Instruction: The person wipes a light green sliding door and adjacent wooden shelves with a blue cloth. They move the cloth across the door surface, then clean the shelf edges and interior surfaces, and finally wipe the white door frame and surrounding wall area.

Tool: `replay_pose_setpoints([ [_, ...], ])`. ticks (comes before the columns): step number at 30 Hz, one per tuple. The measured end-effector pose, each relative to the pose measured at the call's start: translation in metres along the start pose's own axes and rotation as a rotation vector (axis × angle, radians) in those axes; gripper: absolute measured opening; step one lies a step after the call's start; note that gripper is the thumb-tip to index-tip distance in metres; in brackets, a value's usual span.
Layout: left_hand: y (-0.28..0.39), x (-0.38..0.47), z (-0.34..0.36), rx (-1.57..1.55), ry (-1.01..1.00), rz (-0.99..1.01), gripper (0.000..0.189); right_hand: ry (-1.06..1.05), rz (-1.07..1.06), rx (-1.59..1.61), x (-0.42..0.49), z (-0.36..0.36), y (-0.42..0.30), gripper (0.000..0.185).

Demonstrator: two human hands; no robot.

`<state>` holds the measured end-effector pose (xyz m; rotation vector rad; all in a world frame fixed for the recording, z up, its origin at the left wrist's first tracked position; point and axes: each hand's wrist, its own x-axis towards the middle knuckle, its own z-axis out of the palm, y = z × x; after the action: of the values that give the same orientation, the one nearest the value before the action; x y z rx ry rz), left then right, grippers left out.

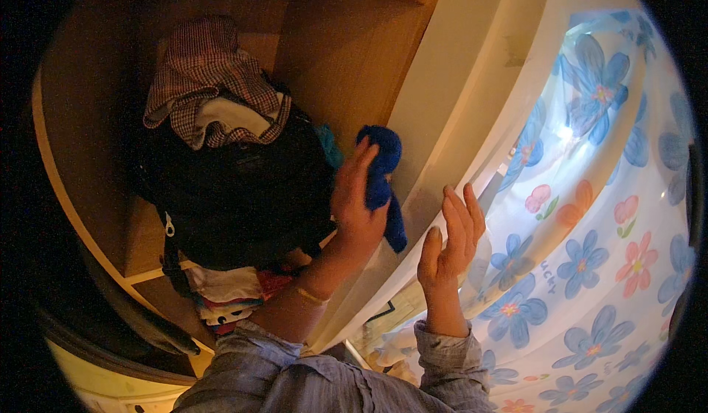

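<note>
My left hand (354, 197) reaches across the front of a wooden cabinet compartment. It grips a bunched piece of dark blue cloth (384, 161), whose lower end hangs below the hand. My right hand (452, 241) is raised in front of a translucent floral curtain (581, 269), fingers up and slightly apart, with nothing in it. Left of my left hand, a black bag (238, 197) fills much of the compartment. A brown checked garment with a pale lining (213, 75) lies on top of the bag.
A wooden side panel (337, 53) and a pale frame (453, 92) stand between the compartment and curtain. Turquoise fabric (330, 146) shows beside the bag. Below, folded white and red clothes (229, 294) sit in a lower compartment. Dark fabric (144, 313) hangs at the lower left.
</note>
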<state>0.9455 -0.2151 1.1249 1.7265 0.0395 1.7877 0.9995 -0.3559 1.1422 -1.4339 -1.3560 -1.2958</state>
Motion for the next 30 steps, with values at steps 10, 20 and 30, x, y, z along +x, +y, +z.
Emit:
replay_pose_setpoints([
  [10, -0.02, -0.009, 0.027, 0.071, -0.299, 0.148, 0.09, 0.164, 0.091, 0.257, -0.037, 0.046, 0.048, 0.041],
  [20, -0.027, -0.004, 0.019, -0.274, -0.358, 0.048, 0.081, 0.218, 0.141, 0.328, -0.042, 0.051, 0.046, 0.04],
  [30, -0.015, -0.01, 0.042, 0.03, -0.169, 0.086, 0.087, 0.224, 0.135, 0.302, -0.04, 0.049, 0.048, 0.04],
])
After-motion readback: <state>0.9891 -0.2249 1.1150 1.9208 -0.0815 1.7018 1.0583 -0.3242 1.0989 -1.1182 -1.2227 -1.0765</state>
